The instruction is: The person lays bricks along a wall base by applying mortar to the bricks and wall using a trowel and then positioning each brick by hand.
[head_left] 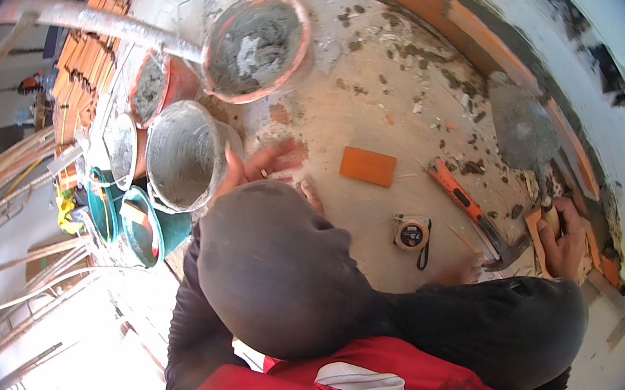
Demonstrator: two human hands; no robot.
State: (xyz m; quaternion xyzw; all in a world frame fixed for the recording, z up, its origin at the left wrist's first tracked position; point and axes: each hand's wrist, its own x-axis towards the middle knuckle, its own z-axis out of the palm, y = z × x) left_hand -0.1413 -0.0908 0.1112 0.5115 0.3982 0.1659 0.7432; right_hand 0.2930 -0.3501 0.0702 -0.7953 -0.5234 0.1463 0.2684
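My left hand is held out beyond my dark-clad knee, beside a grey mortar-coated bucket. Its fingers are spread, slightly blurred, and hold nothing. Down by the wall at the right, my right hand is closed round the wooden handle of a trowel. The trowel's grey, mortar-smeared blade points away from me along the wall base. Cut orange tile pieces stand or lie right beside that hand. A hammer with an orange-and-black handle, a tape measure and an orange tile lie on the floor between my hands.
Wet mortar fills a large tub and a smaller red bucket. Teal buckets stand at the left, with stacked orange tiles farther back. A scaffold pole crosses the upper left. Mortar crumbs litter the floor along the tiled wall base.
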